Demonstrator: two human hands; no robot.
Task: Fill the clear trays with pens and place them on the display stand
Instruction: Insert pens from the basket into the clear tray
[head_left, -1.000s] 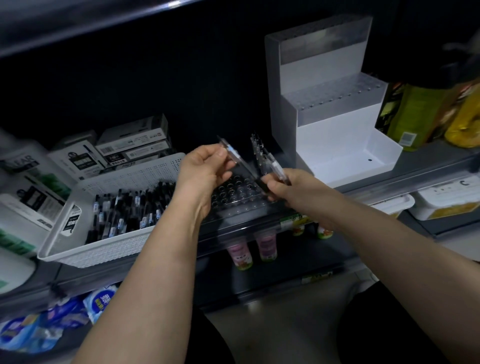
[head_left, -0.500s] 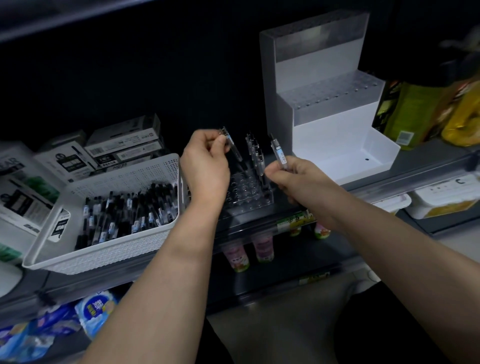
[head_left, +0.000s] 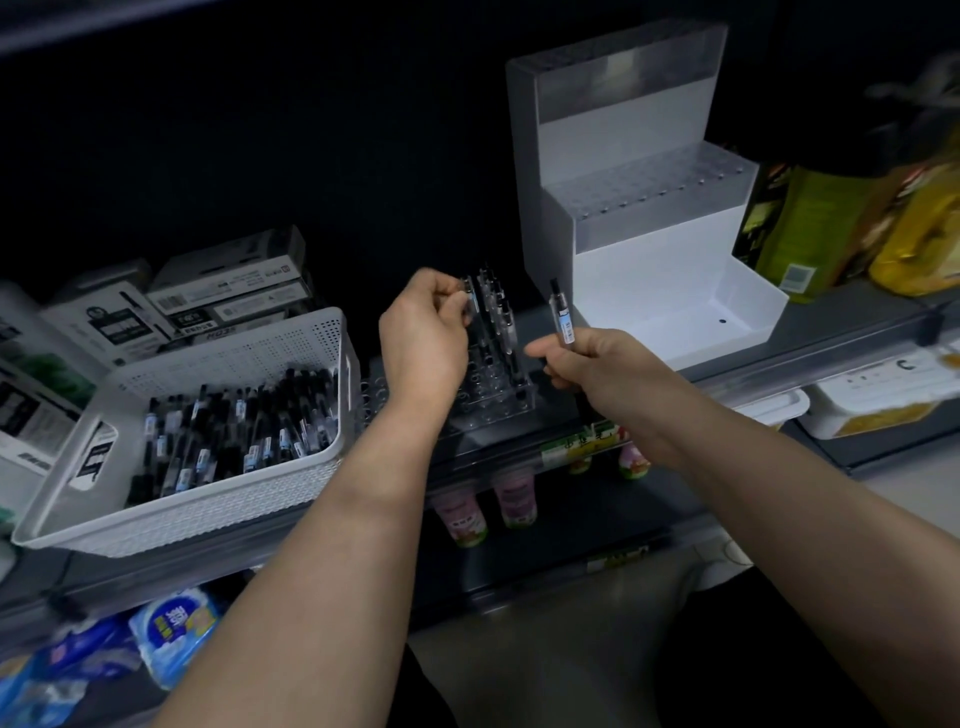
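1. Nearest on the shelf, the white basket (head_left: 208, 499) at the left holds the loose stock of pens lying flat; it is the supply to return to, so it should stay within easy reach of the left arm

2. The right hand (head_left: 587, 358) is closed around one pen (head_left: 562, 312), held upright with its cap end up. Judging by the grip low on the barrel, the tip should be steered straight down into a free hole rather than at a slant

3. The left hand (head_left: 423, 332) pinches another pen (head_left: 470, 301) between thumb and fingertips, just above the clear tray (head_left: 493, 395). Each hand is best aimed at its own hole so the two do not cross

4. The clear tray sits between the basket and the stand, with a few pens already standing in its back rows and the front holes bare. Filling back to front keeps the standing pens from being knocked

5. Farthest, the white display stand (head_left: 649, 270) has its lowest step bare, likely where this tray goes once full
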